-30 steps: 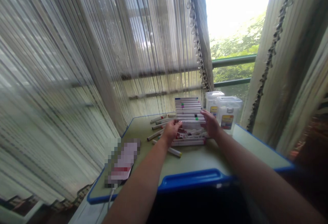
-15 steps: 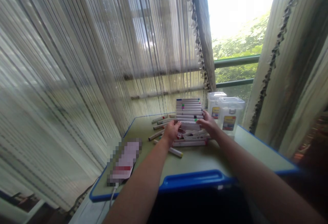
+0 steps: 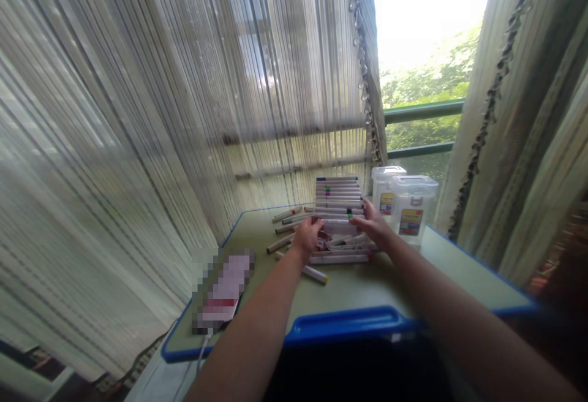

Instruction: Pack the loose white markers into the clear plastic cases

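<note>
White markers (image 3: 337,198) with coloured bands lie stacked in level rows, one above another, at the back of the small table. Below the lowest row shows a pale translucent part (image 3: 339,227), seemingly of a marker holder. My left hand (image 3: 307,235) is closed with its fingertips at the left end of this holder. At the right end, my right hand (image 3: 374,224) grips with the thumb across the front and fingers behind the marker ends. Both palms hide parts of the stack. In front lies a jumble of white and red pieces (image 3: 342,242), too blurred to name, beside a marker (image 3: 340,259).
Loose markers (image 3: 280,242) spread to the left of the stack, and a yellow-ended marker (image 3: 316,274) lies nearer. Two clear lidded boxes (image 3: 413,206) stand at right. A blurred-out phone (image 3: 225,288) with a white cable rests on the left of the blue-edged table (image 3: 349,295).
My right thumb has moved left and inward across the front of the lowest markers. My left hand keeps its place at the stack. The view has shifted slightly.
</note>
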`<state>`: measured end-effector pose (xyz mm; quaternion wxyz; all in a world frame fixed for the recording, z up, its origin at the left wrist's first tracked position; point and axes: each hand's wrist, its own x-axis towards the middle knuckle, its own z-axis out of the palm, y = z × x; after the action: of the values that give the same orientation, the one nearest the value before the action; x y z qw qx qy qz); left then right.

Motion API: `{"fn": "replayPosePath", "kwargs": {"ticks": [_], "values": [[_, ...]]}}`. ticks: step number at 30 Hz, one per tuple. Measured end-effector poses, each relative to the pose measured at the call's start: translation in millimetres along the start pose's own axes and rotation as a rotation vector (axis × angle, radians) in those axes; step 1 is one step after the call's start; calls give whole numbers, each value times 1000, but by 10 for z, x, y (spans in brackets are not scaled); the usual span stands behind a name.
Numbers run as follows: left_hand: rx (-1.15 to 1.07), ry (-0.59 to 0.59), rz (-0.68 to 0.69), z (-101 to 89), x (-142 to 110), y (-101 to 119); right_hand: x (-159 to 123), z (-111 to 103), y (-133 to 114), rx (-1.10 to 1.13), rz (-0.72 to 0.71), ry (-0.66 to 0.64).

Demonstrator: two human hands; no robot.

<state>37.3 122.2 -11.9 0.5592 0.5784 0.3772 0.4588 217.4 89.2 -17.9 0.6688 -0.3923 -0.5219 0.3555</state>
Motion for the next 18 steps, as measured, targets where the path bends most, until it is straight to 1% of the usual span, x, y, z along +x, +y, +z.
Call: {"fn": "replayPosePath", "kwargs": {"ticks": [4, 14, 18], "values": [[10, 30, 4, -3, -7, -2, -11, 0, 19, -6, 15, -24], [3, 20, 27, -3, 17, 2, -45, 39, -41, 6, 22, -29], [89, -18, 87, -41, 29, -29, -30, 29, -32, 1, 30, 16]]}}
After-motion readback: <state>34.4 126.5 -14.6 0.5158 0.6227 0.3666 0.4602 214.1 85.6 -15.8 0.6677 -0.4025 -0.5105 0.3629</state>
